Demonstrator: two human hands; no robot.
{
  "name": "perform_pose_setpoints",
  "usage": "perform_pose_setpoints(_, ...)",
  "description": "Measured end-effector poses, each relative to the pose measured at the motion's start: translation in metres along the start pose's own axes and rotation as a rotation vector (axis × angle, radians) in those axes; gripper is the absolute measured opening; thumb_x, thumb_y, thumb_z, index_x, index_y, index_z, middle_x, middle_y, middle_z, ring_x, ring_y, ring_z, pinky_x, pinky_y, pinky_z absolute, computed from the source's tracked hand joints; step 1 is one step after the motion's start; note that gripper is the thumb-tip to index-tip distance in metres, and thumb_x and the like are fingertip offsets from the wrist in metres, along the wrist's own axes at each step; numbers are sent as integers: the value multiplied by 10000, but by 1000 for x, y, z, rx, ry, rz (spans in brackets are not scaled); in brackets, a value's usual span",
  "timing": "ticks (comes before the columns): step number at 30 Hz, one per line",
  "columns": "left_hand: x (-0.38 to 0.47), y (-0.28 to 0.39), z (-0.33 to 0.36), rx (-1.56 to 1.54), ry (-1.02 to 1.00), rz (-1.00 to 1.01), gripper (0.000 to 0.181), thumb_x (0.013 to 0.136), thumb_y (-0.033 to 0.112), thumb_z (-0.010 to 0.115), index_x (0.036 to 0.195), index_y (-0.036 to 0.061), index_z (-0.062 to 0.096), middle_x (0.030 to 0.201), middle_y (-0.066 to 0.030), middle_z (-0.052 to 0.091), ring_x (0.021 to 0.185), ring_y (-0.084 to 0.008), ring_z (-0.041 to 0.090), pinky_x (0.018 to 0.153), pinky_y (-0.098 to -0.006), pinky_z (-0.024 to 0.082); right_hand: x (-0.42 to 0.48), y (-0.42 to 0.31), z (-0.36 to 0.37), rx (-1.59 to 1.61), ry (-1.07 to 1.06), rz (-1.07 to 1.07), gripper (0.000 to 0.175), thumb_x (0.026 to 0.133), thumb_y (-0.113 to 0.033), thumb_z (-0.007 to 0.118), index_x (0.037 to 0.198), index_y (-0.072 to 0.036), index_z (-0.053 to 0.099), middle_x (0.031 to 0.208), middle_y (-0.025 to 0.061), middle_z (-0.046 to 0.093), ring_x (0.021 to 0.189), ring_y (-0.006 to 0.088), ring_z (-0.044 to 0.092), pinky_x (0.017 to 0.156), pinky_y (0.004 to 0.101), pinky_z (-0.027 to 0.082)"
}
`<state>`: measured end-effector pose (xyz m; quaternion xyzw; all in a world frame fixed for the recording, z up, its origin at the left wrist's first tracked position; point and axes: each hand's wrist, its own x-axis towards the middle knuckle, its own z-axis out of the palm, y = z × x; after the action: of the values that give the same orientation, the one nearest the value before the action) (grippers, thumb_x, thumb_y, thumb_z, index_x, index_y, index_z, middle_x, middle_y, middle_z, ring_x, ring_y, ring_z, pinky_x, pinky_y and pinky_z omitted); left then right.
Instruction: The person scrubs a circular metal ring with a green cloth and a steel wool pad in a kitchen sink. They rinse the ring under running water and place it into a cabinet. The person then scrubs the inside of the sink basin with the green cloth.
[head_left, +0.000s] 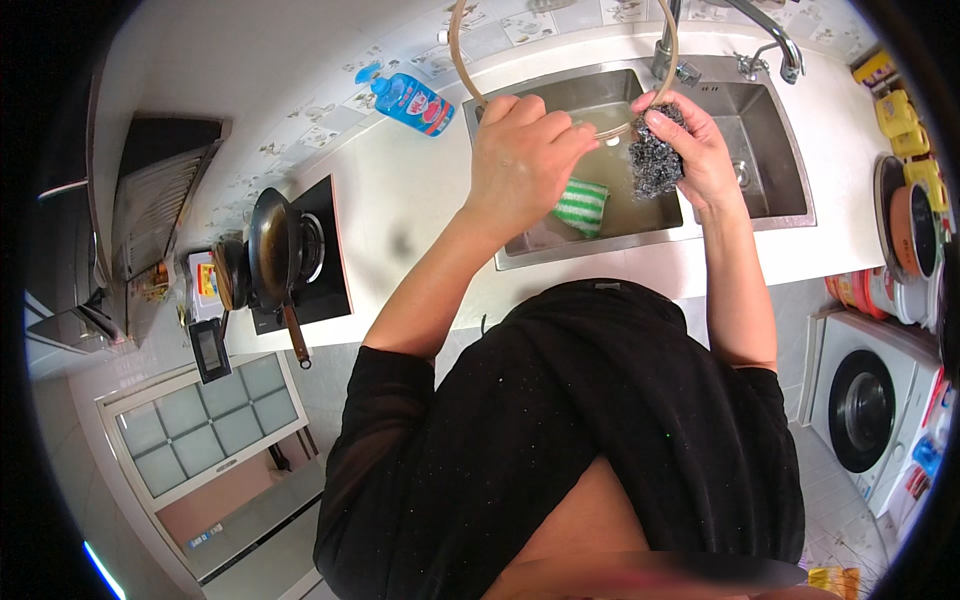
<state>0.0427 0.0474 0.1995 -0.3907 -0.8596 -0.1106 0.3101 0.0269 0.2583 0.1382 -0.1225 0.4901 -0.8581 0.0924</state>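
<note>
My left hand (521, 161) is closed on the lower rim of a large round thing with a thin tan edge (454, 52), a hoop or a clear lid; I cannot tell which. Its top runs out of view. In my right hand (701, 150) is a dark steel wool scrubber (654, 161), close to the right part of that rim. Both hands are over the left basin of a steel double sink (600, 244). Cloudy water (634, 206) stands in this basin, and a green-and-white striped cloth (583, 206) lies there below my left hand.
Behind the sink rises a chrome faucet (791, 64). A blue pump bottle (412, 103) stands left of the sink. Further left, a wok (271, 240) with a wooden handle is on the black cooktop (330, 255). Pans (911, 229) and yellow bottles (896, 112) are at right, above a washing machine (862, 405).
</note>
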Motion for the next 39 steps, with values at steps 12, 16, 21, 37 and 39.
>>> perform_pose_setpoints(12, -4, 3, 2, -23, -31, -69, 124, 737, 166, 686, 837, 98, 658, 679, -1, 535, 681, -187, 492, 699, -327, 357, 1, 0, 6, -89, 9, -105, 111, 893, -114, 603, 970, -37, 626, 839, -18, 593, 743, 55, 545, 669, 211, 449)
perform_pose_setpoints(16, -2, 14, -1, -112, 234, -92, 143, 771, 150, 661, 882, 64, 629, 767, -58, 575, 706, -201, 528, 691, -306, 393, 3, -2, 6, -73, 26, -109, 102, 897, -109, 593, 964, -37, 621, 860, -15, 594, 763, 56, 537, 696, 216, 443)
perform_pose_setpoints(21, -28, 33, 11, -1191, -42, -814, 272, 963, 275, 478, 927, 27, 583, 800, -65, 585, 674, -149, 532, 597, -252, 413, 7, -2, 3, 18, 5, -153, 101, 901, -96, 582, 972, -35, 619, 908, -8, 590, 798, 57, 523, 707, 209, 429)
perform_pose_setpoints(37, 0, 15, 21, -1516, -156, -1035, 300, 922, 287, 436, 767, 53, 543, 599, -5, 467, 507, -52, 363, 452, -206, 250, 18, -13, 7, -128, -117, -44, 118, 899, -126, 588, 969, -34, 609, 880, -12, 575, 827, 50, 504, 741, 208, 411)
perform_pose_setpoints(39, -1, 16, 22, -1494, -141, -1047, 294, 927, 282, 428, 770, 58, 532, 611, 3, 458, 517, -46, 353, 457, -202, 248, 17, -15, 10, -155, -89, -8, 124, 894, -122, 595, 983, -38, 610, 888, -12, 575, 835, 52, 507, 759, 211, 414)
